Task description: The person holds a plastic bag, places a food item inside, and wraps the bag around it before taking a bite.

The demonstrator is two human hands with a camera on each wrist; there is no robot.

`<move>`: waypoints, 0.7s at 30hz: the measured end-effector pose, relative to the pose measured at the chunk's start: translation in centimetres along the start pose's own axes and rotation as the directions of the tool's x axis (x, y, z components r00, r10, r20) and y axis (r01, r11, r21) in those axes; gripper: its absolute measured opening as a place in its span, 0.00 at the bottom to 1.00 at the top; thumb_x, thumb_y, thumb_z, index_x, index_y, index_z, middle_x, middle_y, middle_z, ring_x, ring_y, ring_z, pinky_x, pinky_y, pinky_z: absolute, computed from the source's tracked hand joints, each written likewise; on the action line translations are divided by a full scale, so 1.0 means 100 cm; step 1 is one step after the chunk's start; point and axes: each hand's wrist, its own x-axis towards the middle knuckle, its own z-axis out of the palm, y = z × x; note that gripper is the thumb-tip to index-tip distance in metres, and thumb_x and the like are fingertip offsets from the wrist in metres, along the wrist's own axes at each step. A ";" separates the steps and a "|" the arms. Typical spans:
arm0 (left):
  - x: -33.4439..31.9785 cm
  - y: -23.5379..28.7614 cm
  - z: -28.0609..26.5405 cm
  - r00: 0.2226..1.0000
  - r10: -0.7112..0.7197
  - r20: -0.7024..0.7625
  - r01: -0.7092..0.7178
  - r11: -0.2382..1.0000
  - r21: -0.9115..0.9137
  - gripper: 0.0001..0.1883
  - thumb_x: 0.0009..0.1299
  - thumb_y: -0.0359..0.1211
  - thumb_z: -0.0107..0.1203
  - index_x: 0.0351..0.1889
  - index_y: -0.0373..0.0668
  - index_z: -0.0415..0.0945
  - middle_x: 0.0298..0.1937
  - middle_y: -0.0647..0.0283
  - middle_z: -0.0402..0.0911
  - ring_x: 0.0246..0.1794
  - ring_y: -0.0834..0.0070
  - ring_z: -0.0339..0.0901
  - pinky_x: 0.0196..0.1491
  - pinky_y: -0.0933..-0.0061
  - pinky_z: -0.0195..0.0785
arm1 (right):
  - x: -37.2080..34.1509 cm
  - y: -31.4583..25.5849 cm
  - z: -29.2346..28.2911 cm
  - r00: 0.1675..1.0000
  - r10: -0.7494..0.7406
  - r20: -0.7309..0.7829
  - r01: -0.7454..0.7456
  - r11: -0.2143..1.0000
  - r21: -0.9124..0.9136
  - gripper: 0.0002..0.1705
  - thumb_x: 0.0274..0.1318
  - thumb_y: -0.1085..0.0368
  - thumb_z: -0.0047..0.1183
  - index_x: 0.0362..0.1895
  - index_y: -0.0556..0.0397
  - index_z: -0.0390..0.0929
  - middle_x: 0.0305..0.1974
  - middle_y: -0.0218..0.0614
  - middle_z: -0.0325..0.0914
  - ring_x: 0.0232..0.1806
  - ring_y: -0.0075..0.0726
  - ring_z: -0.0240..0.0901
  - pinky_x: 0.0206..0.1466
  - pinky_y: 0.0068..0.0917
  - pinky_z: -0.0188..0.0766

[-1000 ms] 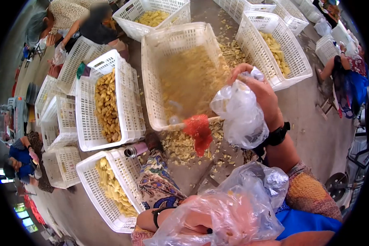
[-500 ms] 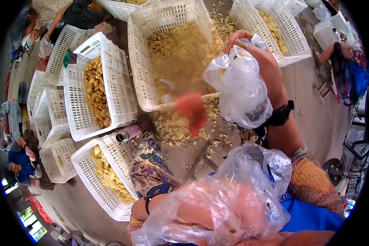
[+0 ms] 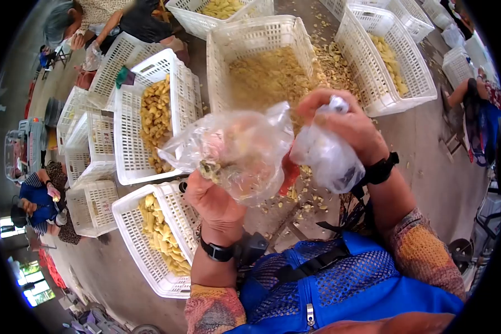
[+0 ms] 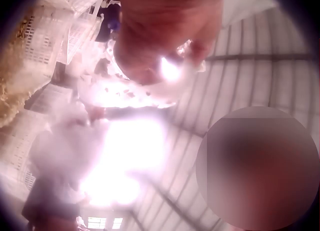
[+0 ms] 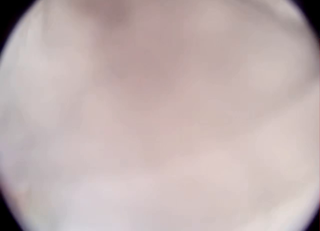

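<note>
In the head view my left hand (image 3: 214, 200) grips a clear plastic bag (image 3: 245, 150), spread out ahead of it with small yellowish bits clinging inside. The left wrist view shows that hand (image 4: 167, 30) from close by, with the speckled bag (image 4: 130, 93) bright against the light. My right hand (image 3: 353, 125) holds a second, crumpled clear plastic bag (image 3: 328, 158), which hangs below the fingers. Only pale blur fills the right wrist view. A piece of red material (image 3: 289, 175) shows between the two bags, partly hidden.
Ahead stands a white crate (image 3: 220, 67) with cloudy contents and yellow pieces. A crate of brown roots (image 3: 156, 119) is at left, with one of pale peeled pieces (image 3: 164, 236) nearer. Scraps (image 3: 339, 67) litter the floor. Other people sit around.
My left hand has come up from the lap with the clear bag, to in front of the crate. The right hand still holds its crumpled bag in about the same place.
</note>
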 end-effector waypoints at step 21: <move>0.041 -0.030 -0.014 0.848 0.345 0.402 -0.337 -0.235 0.912 0.11 0.61 0.25 0.55 0.42 0.40 0.74 0.38 0.66 0.76 0.32 0.77 0.75 0.32 0.77 0.69 | 0.003 0.010 0.027 0.980 -0.172 -0.103 0.150 0.969 -0.198 0.06 0.50 0.70 0.57 0.34 0.54 0.78 0.28 0.22 0.75 0.29 0.14 0.68 0.31 0.13 0.64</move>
